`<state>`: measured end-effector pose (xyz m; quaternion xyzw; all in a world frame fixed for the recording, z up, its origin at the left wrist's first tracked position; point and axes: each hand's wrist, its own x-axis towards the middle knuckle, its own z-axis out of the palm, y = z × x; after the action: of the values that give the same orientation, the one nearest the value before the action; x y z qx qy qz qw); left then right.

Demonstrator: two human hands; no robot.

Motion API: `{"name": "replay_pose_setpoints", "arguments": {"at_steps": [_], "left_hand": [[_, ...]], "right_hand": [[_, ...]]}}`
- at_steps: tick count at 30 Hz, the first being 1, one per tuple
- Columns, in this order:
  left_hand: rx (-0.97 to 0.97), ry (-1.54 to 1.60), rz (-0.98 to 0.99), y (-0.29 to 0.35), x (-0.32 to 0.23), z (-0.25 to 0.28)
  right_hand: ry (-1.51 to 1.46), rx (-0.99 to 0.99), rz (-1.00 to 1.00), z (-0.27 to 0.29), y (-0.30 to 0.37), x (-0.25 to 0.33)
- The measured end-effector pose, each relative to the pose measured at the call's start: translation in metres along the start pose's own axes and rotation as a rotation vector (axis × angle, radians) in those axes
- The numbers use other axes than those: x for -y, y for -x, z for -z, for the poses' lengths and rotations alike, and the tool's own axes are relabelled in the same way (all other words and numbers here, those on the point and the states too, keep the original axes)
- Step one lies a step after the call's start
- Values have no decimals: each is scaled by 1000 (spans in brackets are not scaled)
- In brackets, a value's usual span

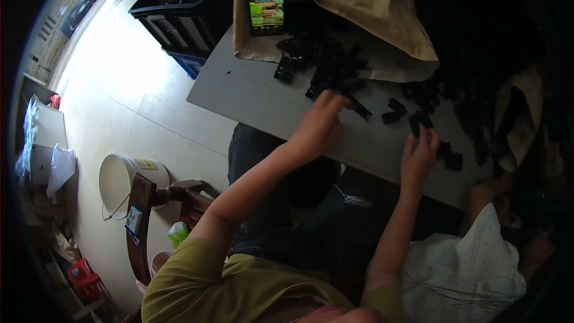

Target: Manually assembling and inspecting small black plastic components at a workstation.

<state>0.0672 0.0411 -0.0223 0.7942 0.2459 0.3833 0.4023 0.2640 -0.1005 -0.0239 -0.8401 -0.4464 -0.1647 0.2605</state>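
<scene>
Dark pieces, seemingly small black plastic parts, lie in a loose pile (326,63) on the grey table (239,81). At the near edge of that pile, my left hand (323,124) is closed, its fingertips on a slim black part (360,109). To the right, my right hand (420,154) has its fingers bent against a blocky black part (420,121), which sticks out beyond the fingertips. One loose black part (394,110) lies between the two hands. Fine detail of the parts is lost in shadow.
A phone (266,1) with a lit screen leans on a brown paper sack (371,12) behind the pile. Black crates (179,30) stand at the table's far left. On the floor are a white bucket (128,179) and a wooden chair (141,227). Someone in white cloth (463,263) sits close on the right.
</scene>
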Motion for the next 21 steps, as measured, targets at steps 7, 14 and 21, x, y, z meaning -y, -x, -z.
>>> {"name": "replay_pose_setpoints", "arguments": {"at_steps": [7,14,21], "left_hand": [[435,-633,-18,-29,-3,-11],[219,-154,-64,-5,7,-3],[200,187,12,6,9,-6]], "right_hand": [[246,101,5,-11,1,5],[51,178,-65,-2,5,11],[-386,375,-121,15,6,38]]}}
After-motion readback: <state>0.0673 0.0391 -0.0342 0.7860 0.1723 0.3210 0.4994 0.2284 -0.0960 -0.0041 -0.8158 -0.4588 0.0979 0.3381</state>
